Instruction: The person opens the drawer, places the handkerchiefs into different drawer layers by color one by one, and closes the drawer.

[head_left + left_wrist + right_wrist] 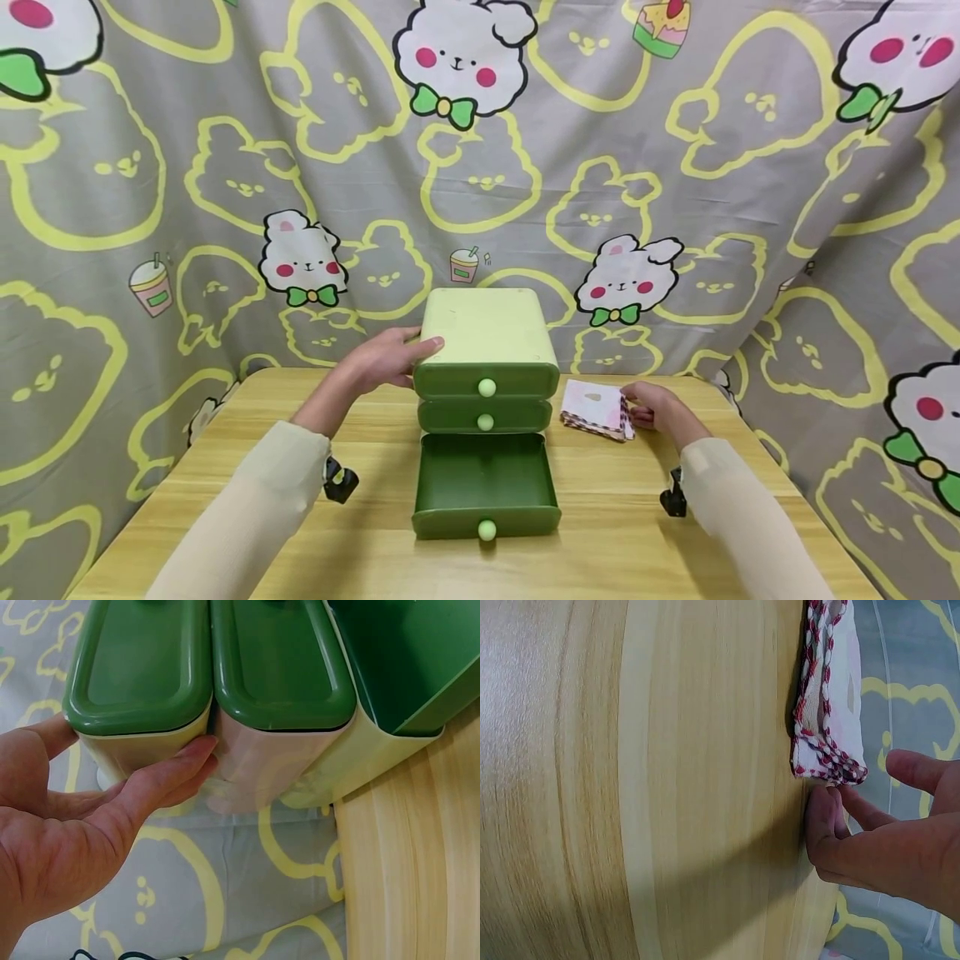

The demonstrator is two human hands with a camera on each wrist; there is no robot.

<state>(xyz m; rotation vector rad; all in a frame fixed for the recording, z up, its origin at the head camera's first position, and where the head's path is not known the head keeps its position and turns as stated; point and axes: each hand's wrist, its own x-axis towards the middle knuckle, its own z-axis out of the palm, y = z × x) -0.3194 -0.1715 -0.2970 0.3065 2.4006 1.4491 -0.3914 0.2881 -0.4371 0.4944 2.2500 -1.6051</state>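
Note:
A small drawer unit point(486, 329) with a pale yellow-green top stands mid-table. Its bottom drawer point(483, 483) is pulled out and holds nothing; the two green drawers above are closed. My left hand point(390, 357) rests on the unit's upper left corner, thumb on the top, fairly straight fingers point(169, 772) against the side. To the unit's right lies a folded cloth point(594, 407), white and pink with a red-and-white stitched edge. My right hand point(660, 404) is at the cloth's right end, fingertips point(823, 806) at its edge, thumb apart from it.
Everything stands on a light wooden table point(630, 533). A grey curtain point(360, 158) with yellow outlines and white cartoon animals hangs close behind it and along the sides. Small black cameras point(340, 481) sit at both wrists.

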